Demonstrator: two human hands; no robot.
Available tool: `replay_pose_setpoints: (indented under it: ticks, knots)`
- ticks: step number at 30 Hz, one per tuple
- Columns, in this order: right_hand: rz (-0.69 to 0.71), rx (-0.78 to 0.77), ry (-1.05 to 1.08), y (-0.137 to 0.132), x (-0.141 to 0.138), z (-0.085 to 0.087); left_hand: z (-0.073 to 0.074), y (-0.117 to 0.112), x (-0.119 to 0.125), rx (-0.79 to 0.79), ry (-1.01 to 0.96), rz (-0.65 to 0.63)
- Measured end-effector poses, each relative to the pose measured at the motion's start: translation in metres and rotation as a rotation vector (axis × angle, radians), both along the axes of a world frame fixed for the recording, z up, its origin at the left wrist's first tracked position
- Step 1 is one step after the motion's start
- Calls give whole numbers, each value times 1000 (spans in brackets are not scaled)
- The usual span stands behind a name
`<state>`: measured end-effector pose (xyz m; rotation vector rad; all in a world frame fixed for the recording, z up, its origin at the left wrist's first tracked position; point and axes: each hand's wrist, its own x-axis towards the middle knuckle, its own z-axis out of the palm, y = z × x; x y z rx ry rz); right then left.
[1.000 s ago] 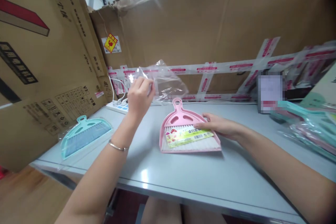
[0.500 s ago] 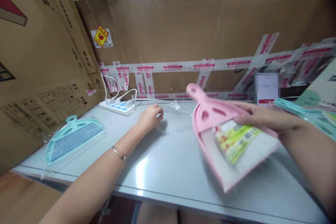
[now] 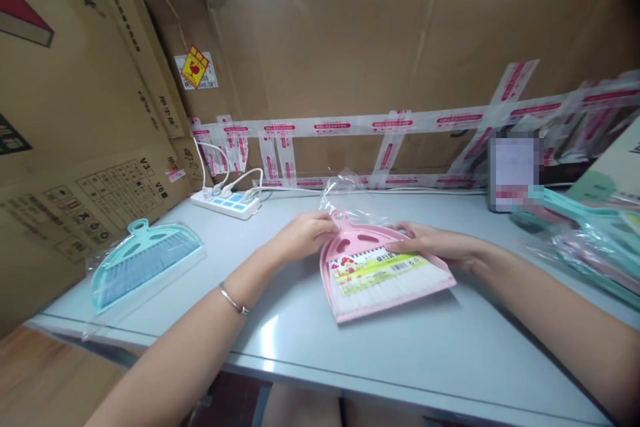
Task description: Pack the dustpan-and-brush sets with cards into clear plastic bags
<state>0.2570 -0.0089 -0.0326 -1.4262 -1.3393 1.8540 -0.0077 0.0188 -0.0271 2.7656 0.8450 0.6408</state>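
Now the dustpan point(image 3: 356, 241) has both hands: left hand point(image 3: 307, 233) newly at its handle point(image 3: 345, 224), grip unclear, right hand point(image 3: 434, 241) clasping its side.

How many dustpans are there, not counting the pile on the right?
2: the pink dustpan in the right hand, and the turquoise dustpan over on the left. More overlap in the pile; some may be hidden.

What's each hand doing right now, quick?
Left hand: curled at the handle of the pink dustpan-and-brush set; can't tell if it grips.
Right hand: closed on the set's right edge, holding it.
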Motion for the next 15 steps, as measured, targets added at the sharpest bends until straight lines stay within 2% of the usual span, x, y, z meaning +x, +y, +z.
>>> replay_pose_setpoints:
  ticks: [3, 6, 8, 10, 11, 13, 14, 15]
  knots:
    - [-114, 23, -11, 2, -1, -2, 1, 0, -2, -21, 2, 20]
    - [-73, 47, 62, 2, -3, -4, 1, 1, -3, -34, -32, 100]
    - [-66, 64, 111, 3, -5, -6, 0, 3, -3, -55, -111, 199]
    - [-120, 84, 133, 3, -7, -7, -2, 5, -3, -118, -258, 357]
    - [-151, 95, 139, 4, -7, -7, -3, 6, -4, -188, -351, 456]
    - [-201, 113, 160, 5, -8, -7, -4, 8, -5, -436, -536, 621]
    - [-218, 121, 175, 6, -9, -7, -5, 8, -6, -609, -633, 638]
    - [-229, 124, 189, 6, -9, -7, -5, 8, -5, -794, -716, 603]
